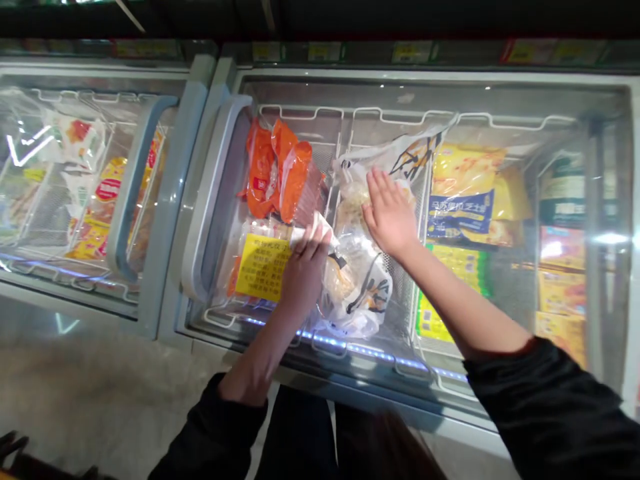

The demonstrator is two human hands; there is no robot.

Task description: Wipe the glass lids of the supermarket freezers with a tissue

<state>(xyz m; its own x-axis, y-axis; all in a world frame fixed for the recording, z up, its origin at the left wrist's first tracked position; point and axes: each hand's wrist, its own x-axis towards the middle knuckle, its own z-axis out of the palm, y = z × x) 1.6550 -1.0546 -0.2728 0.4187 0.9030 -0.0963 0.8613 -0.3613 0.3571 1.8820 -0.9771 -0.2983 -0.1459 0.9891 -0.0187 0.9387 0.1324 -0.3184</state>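
Note:
My left hand (304, 270) lies on the glass lid (395, 100) of a chest freezer, with its fingers bent over a small white cloth (327, 227), perhaps a paper wipe. Just left of it is a yellow notice (263, 267) with printed text. My right hand (393, 217) rests palm down on the glass, fingers stretched out and holding nothing. Beneath the glass, between my hands, are clear and white bags of pale food (353, 287). Orange packs (295, 180) lie under the lid, beyond my left hand.
A grey handle (213, 200) runs along the lid's left side. Yellow bags (465, 173) and stacked boxes (563, 287) sit in the baskets to the right. Another freezer (150, 287) stands at the left. Price tags (413, 51) line the back rail.

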